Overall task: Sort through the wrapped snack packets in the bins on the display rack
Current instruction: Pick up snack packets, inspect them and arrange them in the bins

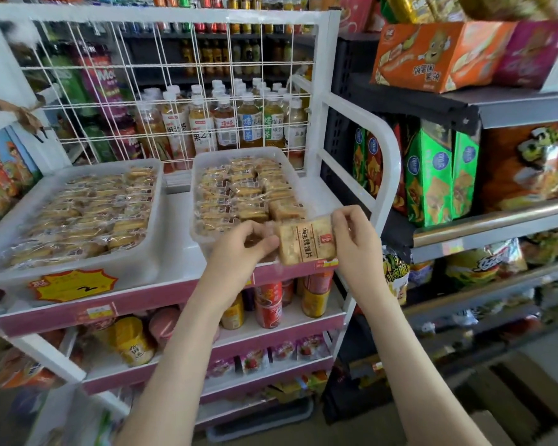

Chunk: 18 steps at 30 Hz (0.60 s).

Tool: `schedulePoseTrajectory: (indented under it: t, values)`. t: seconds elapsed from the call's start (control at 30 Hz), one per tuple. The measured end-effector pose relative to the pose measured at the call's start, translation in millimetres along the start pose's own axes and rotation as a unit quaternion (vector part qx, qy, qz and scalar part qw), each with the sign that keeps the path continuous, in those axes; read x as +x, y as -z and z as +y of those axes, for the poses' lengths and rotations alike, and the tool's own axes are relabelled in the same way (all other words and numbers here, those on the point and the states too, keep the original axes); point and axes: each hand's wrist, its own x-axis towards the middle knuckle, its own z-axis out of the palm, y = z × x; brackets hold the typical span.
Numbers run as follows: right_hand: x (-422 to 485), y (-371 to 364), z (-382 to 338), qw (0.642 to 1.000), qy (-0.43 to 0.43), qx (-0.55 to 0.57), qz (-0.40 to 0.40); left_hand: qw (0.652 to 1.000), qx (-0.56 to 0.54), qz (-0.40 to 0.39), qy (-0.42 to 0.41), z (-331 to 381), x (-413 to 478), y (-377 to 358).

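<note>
The wrapped snack packet (pixel 306 241), tan with a dark vertical label, was held just in front of the near rim of the right bin (pixel 196 191), between the two hands. The left hand (pixel 242 249) pinched the packet's left edge with thumb and curled fingers. The right hand (pixel 355 239) grasped its upper right corner, fingers bent over the top. The packet sat slightly tilted, and its lower end covered a piece of the pink shelf edge (pixel 181 292) below the bin.

Rows of similar clear-wrapped packets (pixel 239 194) filled the right bin. The left hand and the held packet hid its near right corner. To the left of that bin, across a strip of white shelf, the left bin (pixel 78 273) held more packets. A yellow price tag (pixel 74 284) was stuck low on the left bin's front, its writing smeared.

Behind the right bin, bottles (pixel 223 120) stood beyond a white wire grid (pixel 161 64). Below it, cans (pixel 268 304) were partly hidden by the left forearm. Their labels were too blurred to read.
</note>
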Motion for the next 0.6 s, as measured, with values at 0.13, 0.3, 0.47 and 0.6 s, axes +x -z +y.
schedulePoseTrajectory:
  t: [0.13, 0.3, 0.47, 0.6]
  values:
    - [0.2, -0.9, 1.4, 0.999, 0.014, -0.031, 0.013, 1.0, -0.019, -0.018, 0.0, 2.3, -3.6, 6.8]
    - [8.2, -13.4, -5.5, 1.0, 0.009, -0.006, 0.012, 0.999, -0.05, -0.005, 0.016, 5.6, 2.4, 21.5]
    - [22.2, -23.2, -18.9, 0.999, -0.001, 0.033, -0.019, 0.999, -0.026, 0.029, 0.014, 10.2, 3.3, 36.4]
    - [31.8, -33.2, -33.2, 0.998, -0.003, 0.047, -0.047, 0.998, -0.027, 0.048, 0.012, 15.4, 8.2, 50.8]
